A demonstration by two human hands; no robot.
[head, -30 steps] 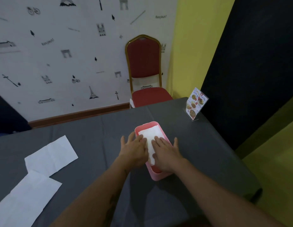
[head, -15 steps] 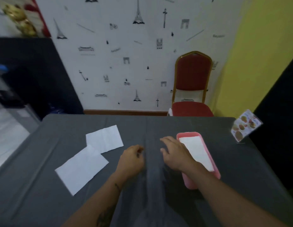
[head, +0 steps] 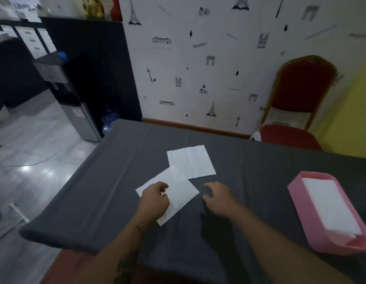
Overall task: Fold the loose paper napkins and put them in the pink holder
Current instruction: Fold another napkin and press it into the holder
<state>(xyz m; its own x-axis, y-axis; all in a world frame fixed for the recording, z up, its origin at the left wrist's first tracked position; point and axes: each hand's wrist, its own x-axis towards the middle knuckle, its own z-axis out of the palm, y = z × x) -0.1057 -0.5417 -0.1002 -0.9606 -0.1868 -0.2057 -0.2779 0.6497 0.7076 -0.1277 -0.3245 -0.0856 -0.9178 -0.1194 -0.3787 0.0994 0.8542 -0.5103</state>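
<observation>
We view the scene through a single head-worn wide-angle camera, looking forward and down, close above the dark grey cloth-covered table (head: pixel 249 165); our forearms enter from the lower edge, the patterned white wall (head: pixel 219 68) lies ahead.

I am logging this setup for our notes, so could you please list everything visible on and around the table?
Loose napkins: 2, white, unfolded at mid-table, near one overlapping a corner of the far one.
Pink holder: 1, right side of the table.
Folded napkins: a white stack inside the holder, count unclear.
Table: 1, covered in dark grey cloth.
Chair: 1, red with a gold frame, behind the table at the wall.
Water dispenser: 1, grey and black, on the floor to the left.
Water bottle: 1, blue, beside the dispenser.
Left hand: on the near napkin, fingers curled.
Right hand: over bare cloth, holding nothing.
</observation>
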